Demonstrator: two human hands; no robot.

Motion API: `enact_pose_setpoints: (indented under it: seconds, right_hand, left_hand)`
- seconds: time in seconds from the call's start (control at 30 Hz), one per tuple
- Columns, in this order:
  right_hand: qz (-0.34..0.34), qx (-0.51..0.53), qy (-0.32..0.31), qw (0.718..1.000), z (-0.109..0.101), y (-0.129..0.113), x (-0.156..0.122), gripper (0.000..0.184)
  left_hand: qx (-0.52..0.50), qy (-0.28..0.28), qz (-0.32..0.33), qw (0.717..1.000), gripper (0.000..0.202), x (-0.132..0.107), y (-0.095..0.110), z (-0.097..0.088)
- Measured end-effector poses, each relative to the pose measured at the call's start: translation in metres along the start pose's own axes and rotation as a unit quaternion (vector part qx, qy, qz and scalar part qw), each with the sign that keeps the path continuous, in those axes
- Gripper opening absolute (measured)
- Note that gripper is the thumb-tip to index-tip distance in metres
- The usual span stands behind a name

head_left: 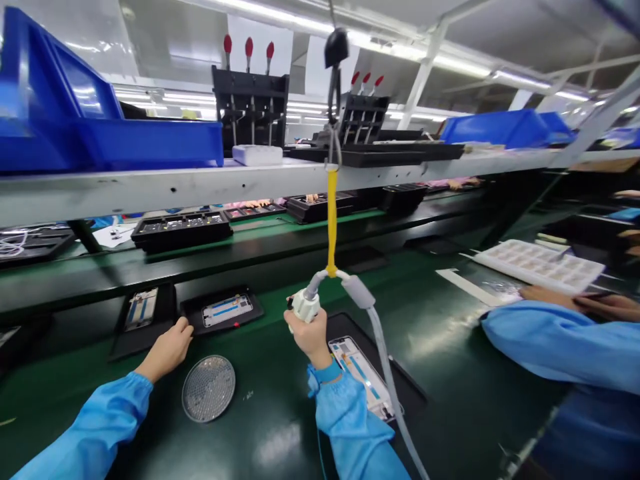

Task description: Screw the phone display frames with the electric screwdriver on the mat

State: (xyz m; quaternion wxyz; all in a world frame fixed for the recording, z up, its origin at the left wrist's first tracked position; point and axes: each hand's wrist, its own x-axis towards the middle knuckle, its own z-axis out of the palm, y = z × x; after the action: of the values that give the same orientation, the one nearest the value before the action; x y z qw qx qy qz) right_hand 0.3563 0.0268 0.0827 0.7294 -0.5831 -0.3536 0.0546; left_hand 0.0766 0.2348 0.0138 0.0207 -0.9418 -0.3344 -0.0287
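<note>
Gripping white hose-fed hand tool (305, 307) in our right hand (310, 337); our left hand (167, 348) open, empty, beside black tray (221, 310).

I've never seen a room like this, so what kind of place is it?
It looks like a factory where gadgets, maybe phones, are put together. A green conveyor belt runs along, black trays hold what look like phone frames, and a right hand grips a hanging tool.

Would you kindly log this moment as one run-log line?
right hand: holds white hose-fed tool | left hand: at black tray | tool hangs from: yellow strap
</note>
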Motion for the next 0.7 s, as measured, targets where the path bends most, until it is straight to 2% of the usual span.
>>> enact_pose_setpoints:
  seconds: [0.1,0.17,0.23,0.33,0.47,0.57,0.7]
  right_hand:
    - [0.02,0.008,0.009,1.0,-0.003,0.005,0.001,0.019]
    - [0.029,0.011,0.01,0.999,-0.003,0.007,0.0,0.021]
    - [0.033,0.013,0.009,0.999,-0.003,0.007,-0.001,0.022]
    - [0.031,0.017,0.004,0.999,-0.003,0.006,-0.003,0.02]
    - [0.018,0.026,-0.004,0.999,-0.003,0.005,-0.001,0.019]
    - [0.013,0.024,-0.013,1.0,-0.004,0.007,-0.001,0.022]
    - [0.017,0.002,-0.061,0.998,-0.006,0.008,-0.004,0.028]
  left_hand:
    - [-0.011,-0.019,-0.026,0.999,0.024,-0.019,0.01,0.001]
    - [-0.017,-0.033,-0.042,0.998,0.032,-0.021,0.014,0.003]
    - [-0.02,-0.042,-0.048,0.998,0.04,-0.013,0.015,0.002]
    - [-0.021,-0.064,-0.029,0.997,0.048,0.013,0.012,-0.004]
    - [-0.018,-0.125,0.014,0.992,0.042,0.044,0.011,-0.013]
    - [0.003,-0.148,0.019,0.989,0.04,0.051,0.016,-0.015]
    - [0.041,-0.122,-0.019,0.991,0.042,0.052,0.016,-0.017]
